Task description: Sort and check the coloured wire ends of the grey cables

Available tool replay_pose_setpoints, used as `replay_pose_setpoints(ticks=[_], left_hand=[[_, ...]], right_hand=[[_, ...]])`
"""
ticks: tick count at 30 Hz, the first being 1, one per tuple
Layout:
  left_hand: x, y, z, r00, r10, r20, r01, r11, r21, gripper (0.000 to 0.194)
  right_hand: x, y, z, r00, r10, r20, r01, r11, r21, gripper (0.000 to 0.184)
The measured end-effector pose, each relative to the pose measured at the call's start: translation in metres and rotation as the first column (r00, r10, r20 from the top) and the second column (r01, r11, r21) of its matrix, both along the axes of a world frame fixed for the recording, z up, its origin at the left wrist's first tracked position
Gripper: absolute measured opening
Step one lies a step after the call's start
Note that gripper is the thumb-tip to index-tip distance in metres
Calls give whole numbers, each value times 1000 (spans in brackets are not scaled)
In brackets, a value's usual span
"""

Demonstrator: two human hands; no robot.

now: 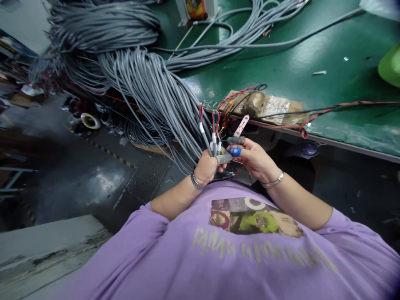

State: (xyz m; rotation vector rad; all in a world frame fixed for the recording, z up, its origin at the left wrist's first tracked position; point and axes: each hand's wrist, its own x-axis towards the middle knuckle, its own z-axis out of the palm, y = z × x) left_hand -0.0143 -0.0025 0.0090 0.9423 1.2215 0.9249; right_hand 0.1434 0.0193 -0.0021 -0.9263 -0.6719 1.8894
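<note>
My left hand [208,166] is closed around several grey cables [210,146] whose ends point up. Above white bands, their stripped ends fan into thin red, blue and orange wires [215,119]. Close on the right, my right hand [258,160] has thumb and forefinger pinched at thin wires beside the bundle; their tips hide the exact grip. Grey wrapping covers some fingertips, and a blue wrap [235,151] is on the right thumb. A pale pink strip with holes [241,126] sticks up just beyond the right forefinger; whether the hand touches it is unclear.
A thick bundle of grey cables [150,79] hangs over the table edge at left. More cable [218,52] lies across the green table [337,75]. Cardboard with tape [278,109] and a twisted red cord [340,107] sit along the front edge. A green object [390,66] stands far right.
</note>
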Motion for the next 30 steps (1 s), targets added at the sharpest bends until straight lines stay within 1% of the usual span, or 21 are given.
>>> replay_pose_setpoints(ticks=[3, 7, 11, 15, 19, 24, 27, 30], left_hand=[[0, -1, -1, 1000, 16, 0, -16, 1000, -16, 28], [2, -2, -2, 997, 78, 0, -78, 996, -31, 26], [4, -1, -1, 993, 116, -3, -117, 993, -8, 26], [3, -1, 0, 994, 107, 19, -108, 994, 14, 29], [1, -1, 0, 998, 64, -3, -64, 998, 18, 31], [2, -3, 0, 998, -1, -60, 0, 1000, -17, 32], [3, -2, 1, 998, -10, -62, 9, 1000, -14, 28], [3, -2, 1, 998, -5, -62, 4, 1000, -12, 24]], right_hand=[[-4, -2, -2, 997, -60, 43, 58, 998, 27, 47], [-6, -7, -7, 985, -152, 80, 150, 988, 25, 45], [-8, -11, -8, 980, -181, 82, 178, 983, 41, 45], [-5, -13, -8, 987, -142, 75, 139, 989, 49, 42], [3, -8, -4, 996, -82, 32, 80, 996, 41, 41], [9, 2, 1, 996, 10, 91, -23, 991, 135, 49], [7, 4, 1, 994, 0, 114, -24, 978, 209, 46], [4, 3, -2, 993, -44, 109, 21, 978, 208, 42]])
